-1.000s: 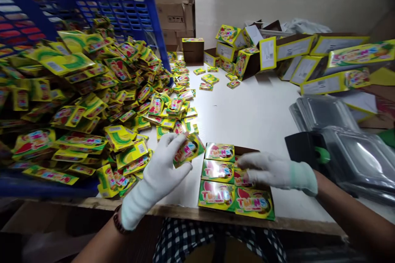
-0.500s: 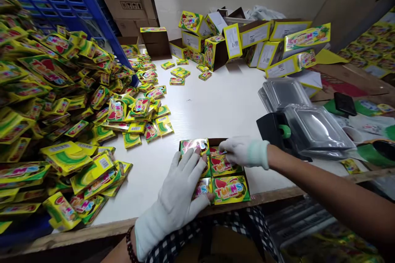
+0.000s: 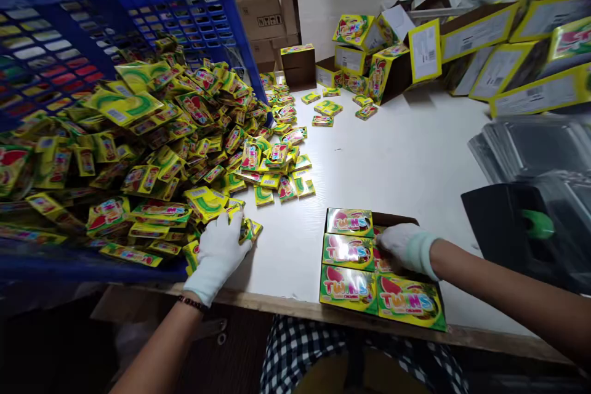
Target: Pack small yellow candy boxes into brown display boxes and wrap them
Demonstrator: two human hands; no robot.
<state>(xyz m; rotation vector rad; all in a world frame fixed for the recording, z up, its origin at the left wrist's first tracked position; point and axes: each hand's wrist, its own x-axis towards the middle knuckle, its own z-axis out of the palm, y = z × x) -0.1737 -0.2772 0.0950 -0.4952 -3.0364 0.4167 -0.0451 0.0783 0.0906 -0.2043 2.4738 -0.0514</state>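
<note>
My left hand (image 3: 217, 252), in a white glove, reaches into the near edge of a big heap of small yellow-green candy packets (image 3: 152, 141) and closes on a packet (image 3: 247, 229) there. My right hand (image 3: 404, 246), also gloved, rests with curled fingers on packets laid flat in a shallow brown tray (image 3: 392, 219) at the table's front edge. Several "Twins" packets (image 3: 348, 249) lie face up in rows in that tray.
A tipped blue plastic crate (image 3: 138, 6) spills the heap at left. Yellow display boxes (image 3: 392, 61) lie at the back, cardboard cartons (image 3: 263, 6) behind. Clear plastic lids (image 3: 530, 144) and a black holder with a green knob (image 3: 538, 225) stand at right.
My left hand left the tray, where it lay flat half a second ago, and moved left to the heap. My right hand stayed on the tray's packets. The view swung left.
</note>
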